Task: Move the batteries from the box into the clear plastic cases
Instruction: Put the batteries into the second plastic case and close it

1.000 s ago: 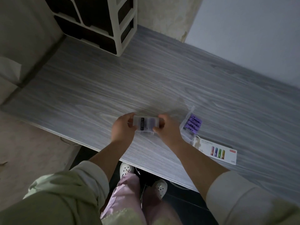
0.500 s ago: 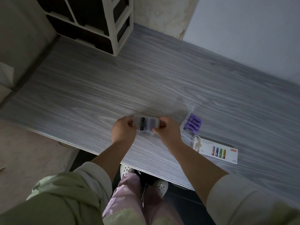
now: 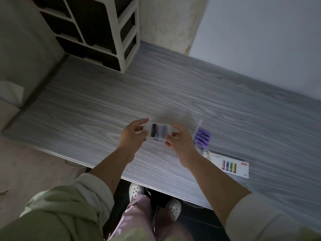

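Observation:
I hold a clear plastic case [image 3: 159, 132] just above the grey wooden table [image 3: 243, 110], near its front edge. Inside it are a black battery [image 3: 153, 130] and a pale purple one. My left hand [image 3: 132, 137] pinches the case's left end between a stretched forefinger and thumb. My right hand [image 3: 179, 140] grips its right end. To the right, a second clear case [image 3: 199, 136] lies open on the table with several purple batteries [image 3: 202, 138] in it. The white battery box [image 3: 229, 165], printed with coloured batteries, lies flat to the right of my right forearm.
A white drawer unit [image 3: 128, 40] with dark drawers stands at the table's back left corner. A pale wall runs along the far right side. The table's front edge [image 3: 104, 168] crosses under my forearms, with my legs and white shoes below it.
The fingers of my left hand have spread wider at the case's left end. The case stays between both hands, and the other case and the box have not moved.

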`<state>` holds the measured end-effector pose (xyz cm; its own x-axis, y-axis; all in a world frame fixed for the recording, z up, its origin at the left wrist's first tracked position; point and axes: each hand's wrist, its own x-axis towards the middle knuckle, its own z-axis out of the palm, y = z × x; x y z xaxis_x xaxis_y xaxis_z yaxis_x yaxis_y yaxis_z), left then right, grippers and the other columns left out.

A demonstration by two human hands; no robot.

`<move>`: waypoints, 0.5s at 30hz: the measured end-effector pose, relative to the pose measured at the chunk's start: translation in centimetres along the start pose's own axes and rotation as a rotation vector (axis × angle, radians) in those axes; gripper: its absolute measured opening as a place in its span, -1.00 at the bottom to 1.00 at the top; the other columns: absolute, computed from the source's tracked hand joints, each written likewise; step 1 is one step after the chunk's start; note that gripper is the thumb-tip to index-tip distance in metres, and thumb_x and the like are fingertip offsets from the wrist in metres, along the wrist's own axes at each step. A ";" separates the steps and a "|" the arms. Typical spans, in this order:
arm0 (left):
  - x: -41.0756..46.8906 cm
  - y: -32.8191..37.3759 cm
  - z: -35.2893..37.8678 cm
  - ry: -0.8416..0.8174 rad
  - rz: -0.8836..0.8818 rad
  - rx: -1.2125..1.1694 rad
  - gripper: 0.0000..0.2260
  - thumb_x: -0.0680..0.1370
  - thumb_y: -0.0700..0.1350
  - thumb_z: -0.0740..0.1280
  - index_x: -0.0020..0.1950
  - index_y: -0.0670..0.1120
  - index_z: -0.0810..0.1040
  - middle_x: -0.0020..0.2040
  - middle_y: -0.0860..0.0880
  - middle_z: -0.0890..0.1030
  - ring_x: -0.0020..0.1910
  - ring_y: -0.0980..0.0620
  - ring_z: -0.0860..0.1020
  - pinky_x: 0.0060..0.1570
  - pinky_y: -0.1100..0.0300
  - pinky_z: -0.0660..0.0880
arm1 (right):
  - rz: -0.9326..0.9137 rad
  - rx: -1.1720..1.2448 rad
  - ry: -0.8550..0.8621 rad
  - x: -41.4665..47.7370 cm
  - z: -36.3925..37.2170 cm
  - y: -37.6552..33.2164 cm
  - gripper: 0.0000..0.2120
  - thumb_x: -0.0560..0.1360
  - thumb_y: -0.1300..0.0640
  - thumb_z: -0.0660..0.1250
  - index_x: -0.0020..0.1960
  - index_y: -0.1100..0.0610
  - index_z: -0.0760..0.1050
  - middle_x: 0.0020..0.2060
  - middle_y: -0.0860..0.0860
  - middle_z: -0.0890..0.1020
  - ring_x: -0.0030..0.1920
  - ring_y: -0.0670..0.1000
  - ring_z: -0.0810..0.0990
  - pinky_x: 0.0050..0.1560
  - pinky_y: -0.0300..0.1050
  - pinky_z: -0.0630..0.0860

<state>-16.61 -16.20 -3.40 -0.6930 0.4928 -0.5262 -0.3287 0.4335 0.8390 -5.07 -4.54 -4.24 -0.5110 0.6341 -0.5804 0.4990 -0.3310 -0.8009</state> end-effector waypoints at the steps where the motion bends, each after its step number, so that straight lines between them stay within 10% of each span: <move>1: 0.0 0.6 0.0 -0.017 -0.008 -0.057 -0.66 0.55 -0.30 0.31 0.22 0.06 0.57 0.11 -0.08 0.60 0.01 0.01 0.58 0.00 0.15 0.57 | -0.018 0.020 -0.017 -0.2 -0.3 -0.8 -0.54 0.49 0.30 0.35 0.33 0.02 0.39 0.07 0.09 0.51 -0.04 0.04 0.61 -0.13 -0.24 0.60; 7: -0.5 2.7 0.1 -0.134 -0.010 -0.145 -0.67 0.53 -0.31 0.34 0.27 -0.09 0.52 0.16 -0.22 0.58 0.10 -0.12 0.61 0.12 0.05 0.57 | -0.077 0.008 -0.118 -0.5 -2.5 -2.6 -0.54 0.44 0.26 0.43 0.30 0.03 0.47 0.18 0.22 0.51 -0.08 0.06 0.66 0.12 0.03 0.59; 15: -1.8 3.0 0.1 -0.210 0.068 0.035 -0.49 0.45 -0.27 0.45 0.38 -0.07 0.46 0.14 -0.02 0.58 0.09 0.00 0.60 0.23 0.06 0.50 | -0.140 -0.106 -0.255 -1.4 -5.1 -4.2 -0.34 0.38 0.27 0.49 0.42 0.17 0.33 0.33 -0.02 0.41 0.06 -0.01 0.63 0.13 -0.07 0.58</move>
<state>-16.32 -15.66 0.07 -0.5631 0.6662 -0.4890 -0.2606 0.4185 0.8701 -2.88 -0.50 0.65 -0.7324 0.4681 -0.4944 0.4746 -0.1696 -0.8637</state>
